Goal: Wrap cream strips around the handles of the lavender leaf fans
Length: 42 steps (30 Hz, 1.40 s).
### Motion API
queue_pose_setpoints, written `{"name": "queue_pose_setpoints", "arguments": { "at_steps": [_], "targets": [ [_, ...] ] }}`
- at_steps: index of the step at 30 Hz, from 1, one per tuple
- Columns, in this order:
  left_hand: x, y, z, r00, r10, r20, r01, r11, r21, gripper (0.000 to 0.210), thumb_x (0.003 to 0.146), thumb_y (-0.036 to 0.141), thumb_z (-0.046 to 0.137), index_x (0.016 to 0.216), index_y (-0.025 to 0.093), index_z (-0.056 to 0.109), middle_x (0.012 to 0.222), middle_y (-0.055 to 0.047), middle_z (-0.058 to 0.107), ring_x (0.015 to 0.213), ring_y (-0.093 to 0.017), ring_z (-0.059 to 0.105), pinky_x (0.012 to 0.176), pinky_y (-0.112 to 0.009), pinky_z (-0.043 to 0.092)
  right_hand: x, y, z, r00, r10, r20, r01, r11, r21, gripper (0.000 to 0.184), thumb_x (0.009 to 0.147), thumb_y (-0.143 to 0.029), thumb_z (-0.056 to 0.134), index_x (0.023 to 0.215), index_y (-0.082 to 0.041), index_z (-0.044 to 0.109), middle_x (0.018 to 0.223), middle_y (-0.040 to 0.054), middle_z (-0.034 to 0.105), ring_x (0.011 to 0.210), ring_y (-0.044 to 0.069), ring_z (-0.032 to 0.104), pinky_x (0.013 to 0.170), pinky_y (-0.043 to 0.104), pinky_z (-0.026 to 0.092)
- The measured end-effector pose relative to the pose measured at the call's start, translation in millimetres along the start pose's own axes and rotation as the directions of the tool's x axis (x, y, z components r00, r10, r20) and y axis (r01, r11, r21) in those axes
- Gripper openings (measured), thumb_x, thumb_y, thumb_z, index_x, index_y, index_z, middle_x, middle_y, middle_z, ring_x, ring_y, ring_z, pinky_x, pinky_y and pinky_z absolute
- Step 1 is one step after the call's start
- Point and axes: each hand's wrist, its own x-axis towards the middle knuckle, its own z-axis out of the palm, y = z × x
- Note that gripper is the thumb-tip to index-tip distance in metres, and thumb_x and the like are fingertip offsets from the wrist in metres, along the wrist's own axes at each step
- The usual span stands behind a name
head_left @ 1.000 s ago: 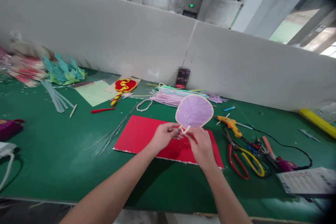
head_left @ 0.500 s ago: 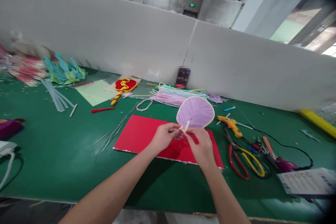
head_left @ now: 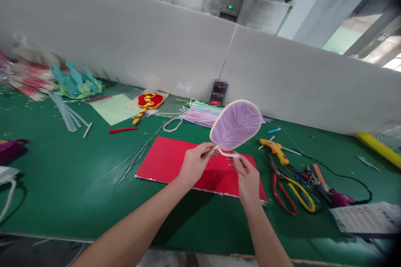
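A purple fan-shaped piece with a cream rim [head_left: 236,125] is raised and tilted over the red board [head_left: 169,158]. My left hand [head_left: 198,160] pinches its narrow base between thumb and fingers. From that base a cream pipe-cleaner-like strip [head_left: 226,154] runs to the right. My right hand [head_left: 247,175] is closed on the free end of this strip at its fingertips. Both hands are above the red board, a short way apart.
Behind the board lies a bundle of pastel pipe cleaners [head_left: 199,116]. Right of it are a yellow glue gun [head_left: 275,150] and red-and-yellow-handled pliers [head_left: 293,194]. On the left are thin wires [head_left: 134,158] and a finished-looking red-and-yellow fan [head_left: 150,101]. A white partition [head_left: 125,46] borders the green table.
The purple fan piece has tilted and risen slightly to the right. My right hand has moved right, away from the left, drawing the cream strip out sideways from the base.
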Motion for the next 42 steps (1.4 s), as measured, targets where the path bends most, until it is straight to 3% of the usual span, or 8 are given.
{"name": "queue_pose_setpoints", "arguments": {
  "at_steps": [3, 5, 8, 14, 23, 32, 42],
  "targets": [
    [-3, 3, 0.6, 0.998, 0.063, 0.024, -0.065, 0.986, 0.151, 0.019, 0.082, 0.025, 0.048, 0.095, 0.022, 0.061, 0.093, -0.001, 0.068, 0.083, -0.014, 0.064, 0.077, -0.022, 0.048, 6, -4, -4, 0.949, 0.276, 0.155, -0.314, 0.884, 0.347, 0.024, 0.073, -0.041, 0.058, 0.083, -0.02, 0.066, 0.08, 0.0034, 0.068, 0.072, 0.016, 0.062, 0.063, 0.028, 0.051],
    [-5, 4, 1.5, 0.996, 0.077, 0.049, -0.086, 0.97, 0.228, 0.019, 0.082, 0.027, 0.049, 0.096, 0.023, 0.061, 0.094, -0.001, 0.068, 0.085, -0.014, 0.064, 0.076, -0.021, 0.047, 7, -9, -5, 0.884, 0.341, 0.319, -0.448, 0.812, 0.375, 0.023, 0.07, -0.037, 0.062, 0.083, -0.018, 0.067, 0.076, 0.0033, 0.067, 0.07, 0.014, 0.062, 0.064, 0.025, 0.051],
    [-8, 3, 2.8, 0.995, 0.068, 0.067, -0.083, 0.968, 0.238, 0.025, 0.082, 0.028, 0.048, 0.106, 0.024, 0.054, 0.093, 0.0, 0.069, 0.088, -0.014, 0.063, 0.075, -0.02, 0.047, 3, -14, -6, 0.839, 0.35, 0.416, -0.499, 0.799, 0.335, 0.022, 0.064, -0.029, 0.07, 0.083, -0.018, 0.067, 0.072, 0.0023, 0.066, 0.068, 0.013, 0.061, 0.065, 0.024, 0.05],
    [-10, 4, 4.3, 0.987, 0.073, 0.143, -0.106, 0.966, 0.234, 0.02, 0.083, 0.027, 0.047, 0.103, 0.025, 0.05, 0.095, 0.0, 0.068, 0.093, -0.014, 0.062, 0.078, -0.021, 0.047, -3, -10, -4, 0.81, 0.427, 0.402, -0.57, 0.735, 0.367, 0.021, 0.058, -0.024, 0.074, 0.077, -0.019, 0.067, 0.069, -0.0007, 0.065, 0.062, 0.01, 0.061, 0.054, 0.019, 0.05],
    [-9, 9, 3.8, 0.983, 0.012, 0.183, -0.063, 0.96, 0.273, 0.012, 0.083, 0.027, 0.045, 0.094, 0.023, 0.047, 0.089, 0.001, 0.068, 0.088, -0.014, 0.064, 0.073, -0.023, 0.048, 1, -2, 0, 0.894, 0.379, 0.24, -0.446, 0.809, 0.382, 0.017, 0.052, -0.024, 0.077, 0.064, -0.015, 0.068, 0.058, 0.0001, 0.062, 0.047, 0.006, 0.049, 0.041, 0.016, 0.037],
    [-5, 10, 2.6, 0.969, -0.045, 0.241, 0.02, 0.994, 0.106, 0.018, 0.082, 0.031, 0.049, 0.095, 0.02, 0.046, 0.077, -0.002, 0.069, 0.069, -0.014, 0.065, 0.063, -0.023, 0.05, 1, 2, 4, 0.889, 0.394, 0.233, -0.457, 0.777, 0.433, 0.017, 0.049, -0.019, 0.078, 0.061, -0.015, 0.066, 0.055, -0.0012, 0.06, 0.046, 0.005, 0.047, 0.038, 0.015, 0.03],
    [-1, 3, -0.4, 0.957, -0.037, 0.287, 0.028, 0.999, 0.036, 0.028, 0.079, 0.025, 0.052, 0.106, 0.018, 0.051, 0.073, -0.003, 0.068, 0.065, -0.014, 0.064, 0.064, -0.025, 0.049, 4, 3, 4, 0.913, 0.356, 0.2, -0.408, 0.832, 0.377, 0.021, 0.048, -0.017, 0.078, 0.067, -0.017, 0.067, 0.058, -0.002, 0.063, 0.048, 0.008, 0.05, 0.042, 0.019, 0.035]
  ]
}}
